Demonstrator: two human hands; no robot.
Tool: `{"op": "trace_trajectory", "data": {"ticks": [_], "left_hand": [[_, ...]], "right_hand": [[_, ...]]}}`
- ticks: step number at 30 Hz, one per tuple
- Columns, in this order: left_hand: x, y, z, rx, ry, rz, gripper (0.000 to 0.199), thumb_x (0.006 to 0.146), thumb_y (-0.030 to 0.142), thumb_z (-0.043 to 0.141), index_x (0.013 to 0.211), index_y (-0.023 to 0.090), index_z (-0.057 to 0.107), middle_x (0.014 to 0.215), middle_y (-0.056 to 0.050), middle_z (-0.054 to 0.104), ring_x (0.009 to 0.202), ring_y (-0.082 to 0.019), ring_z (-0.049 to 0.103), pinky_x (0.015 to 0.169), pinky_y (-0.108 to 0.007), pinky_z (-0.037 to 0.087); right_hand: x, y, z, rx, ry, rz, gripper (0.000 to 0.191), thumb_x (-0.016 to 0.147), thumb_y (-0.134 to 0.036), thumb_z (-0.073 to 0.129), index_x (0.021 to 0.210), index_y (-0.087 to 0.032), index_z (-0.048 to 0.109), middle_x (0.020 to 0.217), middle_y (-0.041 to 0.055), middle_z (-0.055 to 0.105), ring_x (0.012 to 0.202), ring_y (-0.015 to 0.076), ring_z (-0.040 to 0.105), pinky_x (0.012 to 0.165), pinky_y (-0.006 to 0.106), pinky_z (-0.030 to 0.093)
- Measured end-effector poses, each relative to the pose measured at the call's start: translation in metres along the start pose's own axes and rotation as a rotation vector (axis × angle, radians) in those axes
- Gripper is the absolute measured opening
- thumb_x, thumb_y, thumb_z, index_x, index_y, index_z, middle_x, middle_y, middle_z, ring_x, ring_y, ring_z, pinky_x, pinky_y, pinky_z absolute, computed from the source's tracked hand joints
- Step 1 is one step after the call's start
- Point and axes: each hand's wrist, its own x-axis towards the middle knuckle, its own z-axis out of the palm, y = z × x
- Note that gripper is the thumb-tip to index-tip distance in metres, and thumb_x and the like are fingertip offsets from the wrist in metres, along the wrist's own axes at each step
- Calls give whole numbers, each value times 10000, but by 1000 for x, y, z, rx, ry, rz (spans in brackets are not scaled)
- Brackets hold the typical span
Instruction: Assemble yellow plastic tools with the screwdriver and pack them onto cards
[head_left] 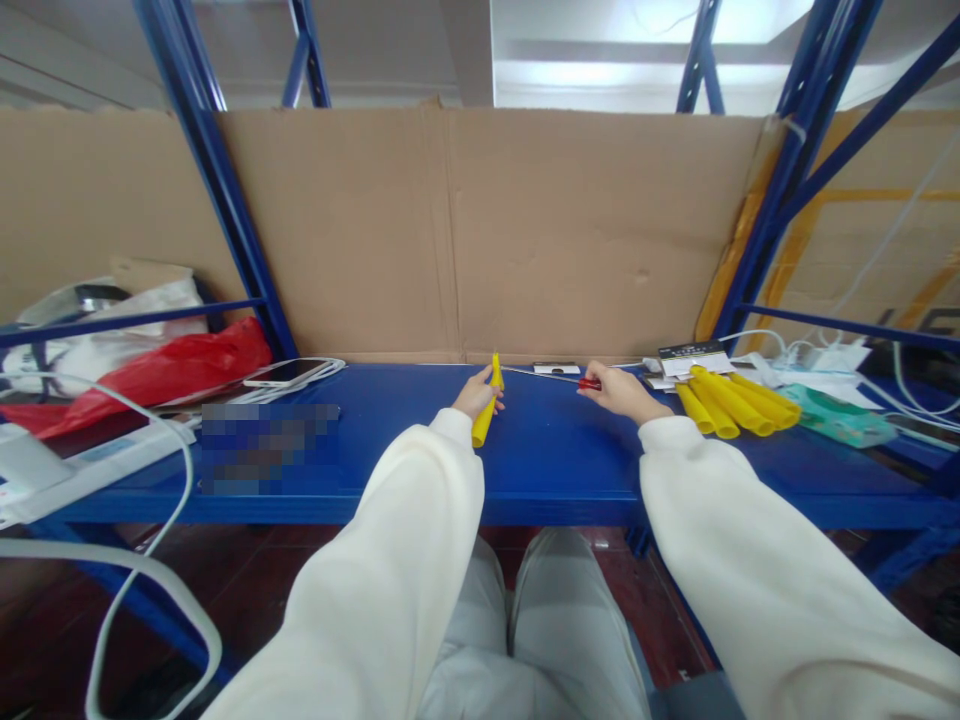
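My left hand (474,393) is closed around a yellow tapered tube (484,424), narrow end up and slanting away from me over the blue bench (420,455). In my right hand (616,391) is a screwdriver (589,383) with a red handle, gripped by the fingers. Its long thin metal shaft points left toward the top of the tube; whether the tip touches it I cannot tell. Several more yellow tubes (739,402) lie in a fanned pile right of my right hand.
Cardboard (600,230) stands along the bench's back edge between blue posts. A phone (282,373) with white cable, a red bag (187,365) and a power strip (97,470) lie left. A green packet (844,415) and a black-and-white box (694,358) are at right.
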Motion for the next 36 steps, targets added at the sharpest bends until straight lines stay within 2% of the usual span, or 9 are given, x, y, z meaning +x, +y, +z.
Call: {"op": "trace_trajectory", "data": {"ticks": [4,10,16,24,28,31,34,36], "left_hand": [[0,0,0,50,-14,6,702,890,10,475,1557,188,347,735,0,614,471,-87,559,467,-178,424],[-3,3,1,68,-20,15,695,896,2,461,1556,186,350,734,6,587,480,-85,544,464,-181,421],[-9,7,2,84,-42,-6,695,912,-3,457,1561,217,342,702,26,551,443,-70,476,417,-170,369],[-2,1,-1,69,-91,10,697,913,39,486,1565,235,335,707,17,578,453,-78,479,438,-178,394],[-4,2,-1,63,-85,7,701,918,32,467,1572,233,316,694,23,564,447,-79,475,432,-176,391],[-9,5,0,59,-74,-3,697,916,6,445,1569,218,322,681,29,551,436,-77,467,417,-175,381],[-11,7,0,53,-69,-9,691,914,1,439,1562,218,336,673,30,547,432,-79,467,412,-175,383],[-11,7,0,48,-67,-10,694,910,8,446,1562,219,336,671,29,549,436,-83,477,414,-175,387]], "right_hand": [[-1,4,-1,-50,-31,-62,141,885,-353,621,933,-226,658,830,65,744,754,218,669,648,277,432],[-1,2,-7,-70,-43,-45,154,901,-345,608,948,-220,685,910,84,762,825,234,688,693,290,450],[-1,2,-9,-125,91,-18,69,873,-293,636,881,-231,665,850,65,742,790,229,671,621,278,400],[-1,9,-9,-148,196,-90,83,881,-245,592,891,-213,669,896,87,724,814,231,655,659,293,407],[0,14,-8,-99,168,-114,134,891,-291,609,928,-201,701,977,114,741,889,255,675,730,318,460],[1,17,-6,-63,96,-111,186,909,-334,597,955,-203,721,1029,122,754,938,269,689,776,335,490],[2,18,-3,-30,5,-76,186,909,-352,596,971,-219,710,986,101,765,897,258,702,752,326,500],[1,17,-1,-18,-12,-39,181,873,-361,645,989,-226,679,945,84,763,851,248,703,712,309,494]]}}
